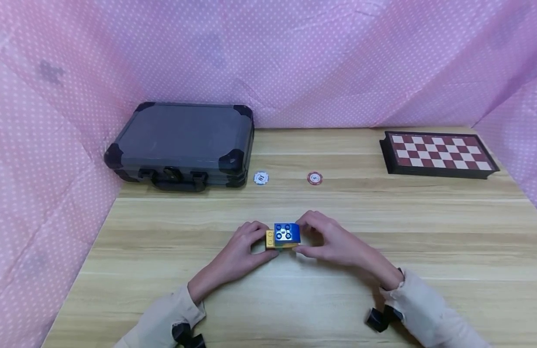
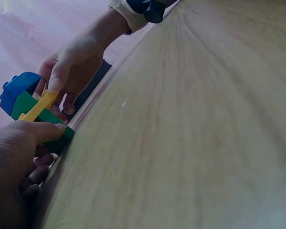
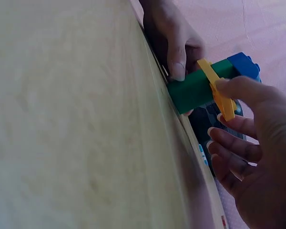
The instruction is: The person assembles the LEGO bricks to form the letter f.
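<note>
A small stack of toy building blocks stands upright near the table's middle. Its green block (image 3: 189, 93) is at the bottom, with a flat yellow block (image 3: 223, 101) across it and a blue block (image 1: 284, 233) with a curved side on top. More green shows between the yellow and blue pieces. From the left, my left hand (image 1: 243, 245) grips the low green part with thumb and fingers. My right hand (image 1: 335, 241) pinches the yellow block between thumb and index finger, the other fingers loosely bent. In the head view the green is almost hidden.
A dark grey case (image 1: 181, 135) with black corners lies at the back left. Beside it are a white poker chip (image 1: 261, 178) and a red poker chip (image 1: 314, 178). A folded checkered board (image 1: 440, 152) lies at the back right, before a pink dotted cloth (image 1: 320, 63).
</note>
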### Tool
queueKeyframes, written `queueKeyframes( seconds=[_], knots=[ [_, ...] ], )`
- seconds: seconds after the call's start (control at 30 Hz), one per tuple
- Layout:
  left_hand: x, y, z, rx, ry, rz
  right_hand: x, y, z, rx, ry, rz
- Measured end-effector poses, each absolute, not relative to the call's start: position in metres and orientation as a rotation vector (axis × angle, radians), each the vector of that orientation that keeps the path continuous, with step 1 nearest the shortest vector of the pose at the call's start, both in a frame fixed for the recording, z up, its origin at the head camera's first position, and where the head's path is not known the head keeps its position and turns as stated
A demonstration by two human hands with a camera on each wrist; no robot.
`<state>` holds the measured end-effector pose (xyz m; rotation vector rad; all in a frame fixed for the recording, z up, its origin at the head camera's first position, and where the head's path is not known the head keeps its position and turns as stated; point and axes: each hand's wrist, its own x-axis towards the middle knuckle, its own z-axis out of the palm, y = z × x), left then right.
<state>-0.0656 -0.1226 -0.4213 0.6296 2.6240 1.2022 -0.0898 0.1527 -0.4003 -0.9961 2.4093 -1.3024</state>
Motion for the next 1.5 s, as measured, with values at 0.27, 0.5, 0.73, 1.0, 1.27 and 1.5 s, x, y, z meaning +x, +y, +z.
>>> queueKeyframes(
  seconds=[0.27,0.5,0.73,1.0,1.27,1.5],
  knots=[
    [-0.066,-0.127,-0.419,0.595,2.541,1.236,-0.088,0.152,-0.403,-0.976,2.424,-1.310],
    [-0.067,-0.133,-0.413,0.613,2.435,1.324,-0.086,0.153,-0.404,-1.003,2.445,-1.314],
    [-0.066,-0.139,-0.411,0.613,2.425,1.415,-0.086,0.154,-0.405,-1.032,2.462,-1.307],
    [-0.067,-0.141,-0.410,0.590,2.454,1.467,-0.087,0.153,-0.403,-1.044,2.437,-1.327],
    [-0.066,-0.138,-0.410,0.562,2.481,1.479,-0.086,0.154,-0.405,-1.045,2.463,-1.327],
    [-0.069,-0.136,-0.411,0.526,2.501,1.490,-0.087,0.153,-0.408,-1.060,2.480,-1.368]
  ],
)
